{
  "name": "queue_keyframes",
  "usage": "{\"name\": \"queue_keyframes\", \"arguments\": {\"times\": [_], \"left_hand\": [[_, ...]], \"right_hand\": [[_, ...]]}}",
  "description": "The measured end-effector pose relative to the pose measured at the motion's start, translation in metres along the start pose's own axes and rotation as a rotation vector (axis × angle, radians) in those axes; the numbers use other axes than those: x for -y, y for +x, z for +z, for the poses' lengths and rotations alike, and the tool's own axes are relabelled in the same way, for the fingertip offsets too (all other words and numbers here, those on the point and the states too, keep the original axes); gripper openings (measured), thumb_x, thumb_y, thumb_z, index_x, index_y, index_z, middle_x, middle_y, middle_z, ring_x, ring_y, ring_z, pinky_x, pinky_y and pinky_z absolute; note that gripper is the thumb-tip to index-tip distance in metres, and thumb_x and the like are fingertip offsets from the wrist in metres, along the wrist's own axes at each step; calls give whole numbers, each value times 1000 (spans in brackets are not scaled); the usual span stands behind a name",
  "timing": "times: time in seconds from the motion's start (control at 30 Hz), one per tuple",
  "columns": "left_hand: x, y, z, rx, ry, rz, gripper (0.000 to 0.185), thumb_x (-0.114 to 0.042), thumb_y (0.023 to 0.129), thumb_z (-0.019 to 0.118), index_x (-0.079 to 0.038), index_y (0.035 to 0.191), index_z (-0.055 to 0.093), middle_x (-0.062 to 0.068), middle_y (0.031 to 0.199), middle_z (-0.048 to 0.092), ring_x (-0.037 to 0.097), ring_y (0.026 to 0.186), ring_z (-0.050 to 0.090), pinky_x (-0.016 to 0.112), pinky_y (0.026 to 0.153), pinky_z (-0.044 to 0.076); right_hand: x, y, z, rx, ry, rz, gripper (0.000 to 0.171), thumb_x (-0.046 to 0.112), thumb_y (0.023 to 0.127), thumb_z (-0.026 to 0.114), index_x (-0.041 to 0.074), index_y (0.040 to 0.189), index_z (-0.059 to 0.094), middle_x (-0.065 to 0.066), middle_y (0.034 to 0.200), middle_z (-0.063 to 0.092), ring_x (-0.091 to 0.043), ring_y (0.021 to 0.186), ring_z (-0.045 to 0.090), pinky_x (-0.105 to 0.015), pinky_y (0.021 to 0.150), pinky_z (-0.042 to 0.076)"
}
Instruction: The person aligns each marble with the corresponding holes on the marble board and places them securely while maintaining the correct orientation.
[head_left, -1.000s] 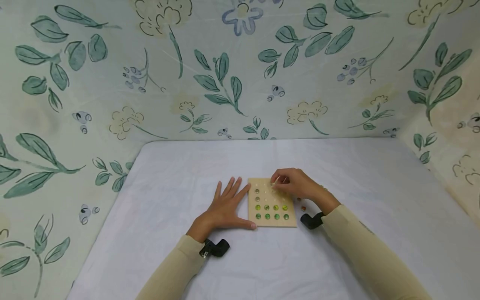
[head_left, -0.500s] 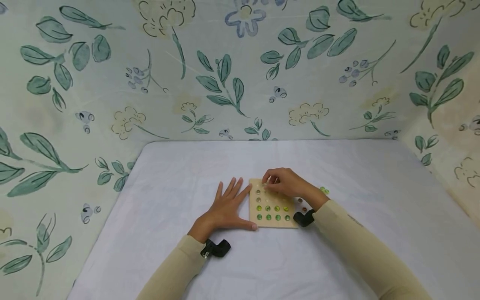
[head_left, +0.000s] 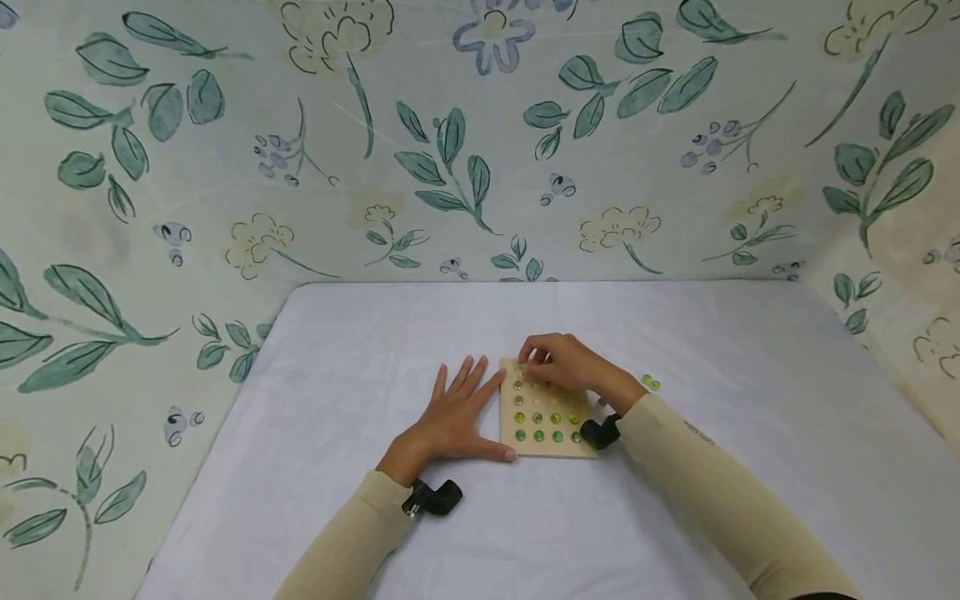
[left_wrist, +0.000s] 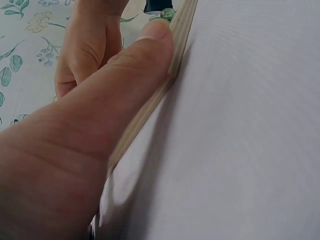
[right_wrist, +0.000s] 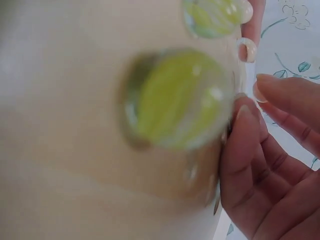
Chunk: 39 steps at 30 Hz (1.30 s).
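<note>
A square wooden board (head_left: 550,447) with rows of holes lies on the white cloth. Green marbles (head_left: 539,436) fill its nearest row, and yellow-green marbles (right_wrist: 185,100) sit in the row behind. Clear marbles (head_left: 518,401) stand in the left column. My left hand (head_left: 448,421) lies with fingers spread along the board's left side; its thumb (left_wrist: 145,55) touches the near edge. Over the far left corner, my right hand (head_left: 561,362) pinches a small clear marble (head_left: 522,367), mostly hidden by the fingertips. Several holes lie hidden under that hand.
Loose yellow-green marbles (head_left: 651,382) rest on the cloth right of the board. A brownish marble (head_left: 601,403) is partly visible beside the right wrist. Floral fabric (head_left: 480,167) hangs behind the white-covered table (head_left: 375,333). Each wrist wears a black camera (head_left: 442,497).
My right hand has moved left across the far part of the board, toward its far left corner. The loose yellow-green marbles have come into sight behind the right forearm. My left hand stays in place.
</note>
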<state>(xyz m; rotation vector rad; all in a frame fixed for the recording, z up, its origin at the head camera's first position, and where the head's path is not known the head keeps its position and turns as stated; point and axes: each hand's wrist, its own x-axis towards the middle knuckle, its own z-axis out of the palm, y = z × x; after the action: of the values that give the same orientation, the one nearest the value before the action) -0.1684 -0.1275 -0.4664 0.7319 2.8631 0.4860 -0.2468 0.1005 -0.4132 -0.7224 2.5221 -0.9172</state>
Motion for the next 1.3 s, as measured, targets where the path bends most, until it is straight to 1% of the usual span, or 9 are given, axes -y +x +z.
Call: {"name": "queue_keyframes", "arguments": {"times": [0.17, 0.43, 0.97, 1.17, 1.3], "left_hand": [[0, 0, 0, -7, -1, 7, 122, -91, 62, 53, -28, 157, 9, 5, 162, -2, 25, 147, -10, 57, 112, -11], [-1, 0, -1, -9, 6, 6, 122, -90, 62, 54, -28, 157, 9, 6, 162, -2, 26, 148, -10, 57, 113, -11], [-1, 0, -2, 2, 7, 2, 122, -91, 62, 53, -28, 156, 7, 5, 162, -2, 24, 147, -11, 56, 113, -12], [-2, -1, -4, -2, -4, 6, 122, -89, 62, 56, -28, 157, 9, 6, 162, -1, 25, 147, -10, 57, 113, -11], [-2, -1, -3, -3, -3, 3, 122, -89, 62, 56, -27, 157, 9, 6, 162, -1, 25, 147, -10, 57, 113, -11]], "right_hand": [[-2, 3, 0, 7, -3, 29, 13, 16, 93, 65, 14, 106, 65, -3, 82, 63, -15, 64, 59, -27, 57, 50], [2, 3, 0, 34, 36, 53, 12, 16, 95, 63, 15, 107, 65, -5, 84, 62, -17, 66, 59, -27, 59, 50], [4, 4, 2, 45, 27, 79, 15, 16, 94, 64, 16, 109, 66, -5, 87, 63, -17, 70, 58, -27, 61, 49], [2, 4, 2, 42, 15, 72, 17, 17, 94, 65, 16, 110, 66, -4, 86, 64, -17, 68, 58, -27, 60, 49], [3, 5, 2, 45, 8, 83, 18, 19, 94, 65, 17, 111, 66, -4, 86, 63, -17, 69, 59, -27, 61, 50]]}}
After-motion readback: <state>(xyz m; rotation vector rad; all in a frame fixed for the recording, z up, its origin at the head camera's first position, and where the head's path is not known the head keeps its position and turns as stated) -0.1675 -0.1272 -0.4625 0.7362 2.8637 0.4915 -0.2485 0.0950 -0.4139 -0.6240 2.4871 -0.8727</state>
